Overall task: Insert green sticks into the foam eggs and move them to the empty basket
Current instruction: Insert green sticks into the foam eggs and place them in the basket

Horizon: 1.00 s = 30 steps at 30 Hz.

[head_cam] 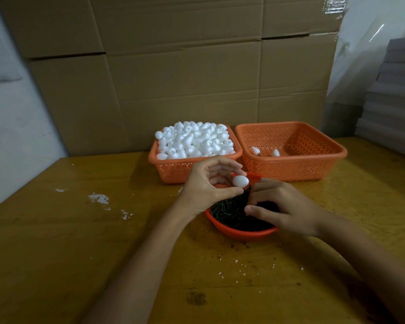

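Note:
My left hand (206, 183) pinches a white foam egg (240, 181) between thumb and fingertips, above the far edge of a round red bowl (241, 232) full of green sticks (227, 211). My right hand (281, 206) reaches down into the sticks with curled fingers; whether it holds a stick is hidden. Behind stands an orange basket (173, 171) heaped with foam eggs (194, 140). To its right, a second orange basket (313, 169) holds two eggs (265, 152) on its floor.
All of this sits on a wooden table (80, 242) with white foam crumbs at the left and dark specks near the bowl. Cardboard boxes (173, 66) wall off the back. A grey stack (393, 101) stands at the far right.

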Tool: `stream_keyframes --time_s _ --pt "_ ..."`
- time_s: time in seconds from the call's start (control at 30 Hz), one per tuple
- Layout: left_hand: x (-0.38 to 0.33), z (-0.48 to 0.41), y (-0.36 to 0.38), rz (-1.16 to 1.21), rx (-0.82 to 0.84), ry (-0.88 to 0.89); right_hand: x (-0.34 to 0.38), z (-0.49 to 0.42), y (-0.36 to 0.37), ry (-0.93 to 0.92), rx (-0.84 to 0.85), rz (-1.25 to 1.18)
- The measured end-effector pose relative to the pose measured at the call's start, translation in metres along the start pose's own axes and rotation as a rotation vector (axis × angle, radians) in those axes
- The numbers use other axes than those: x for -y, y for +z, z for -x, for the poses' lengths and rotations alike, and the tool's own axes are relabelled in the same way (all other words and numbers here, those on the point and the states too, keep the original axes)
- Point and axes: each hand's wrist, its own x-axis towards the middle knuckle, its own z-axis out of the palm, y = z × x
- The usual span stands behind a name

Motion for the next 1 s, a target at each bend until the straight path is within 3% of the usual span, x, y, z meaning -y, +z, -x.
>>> stream_keyframes --time_s 1.0 --pt "0.0005 0.0004 -0.0003 0.023 -0.001 -0.01 0.0029 -0.0011 -0.0013 0.004 0.011 0.003"
